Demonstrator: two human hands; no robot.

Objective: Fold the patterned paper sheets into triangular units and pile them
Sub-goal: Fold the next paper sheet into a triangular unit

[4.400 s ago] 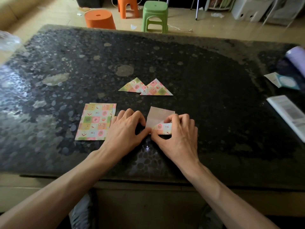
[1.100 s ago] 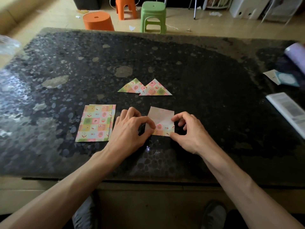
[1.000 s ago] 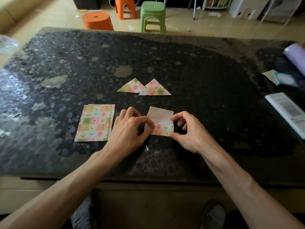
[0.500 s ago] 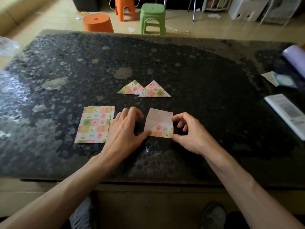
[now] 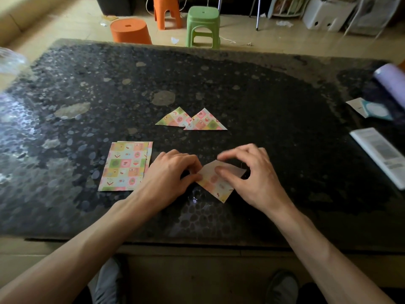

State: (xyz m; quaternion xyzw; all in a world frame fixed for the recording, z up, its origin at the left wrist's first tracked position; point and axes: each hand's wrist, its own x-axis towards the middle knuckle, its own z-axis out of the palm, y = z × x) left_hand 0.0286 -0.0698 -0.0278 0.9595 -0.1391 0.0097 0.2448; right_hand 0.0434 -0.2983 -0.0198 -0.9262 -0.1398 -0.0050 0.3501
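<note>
Patterned sheet [image 5: 215,185], half folded, lies cornerwise on the worktop [image 5: 263,95] near you. Your left hand [image 5: 168,174] pinches its left corner with curled fingers to anchor it; your right hand [image 5: 252,172] grips the far flap in curled fingers, probably for creasing.

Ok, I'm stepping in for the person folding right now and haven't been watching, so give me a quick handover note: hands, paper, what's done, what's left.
Left hand pinches the left corner of the half-folded sheet; right hand grips its far edge, thumb on top.
Two finished triangles lie slightly overlapped farther back on the table; the stack of flat sheets sits beside the left hand.
Done: two units.
Left: finish this fold, fold the stack, pile everything.
</note>
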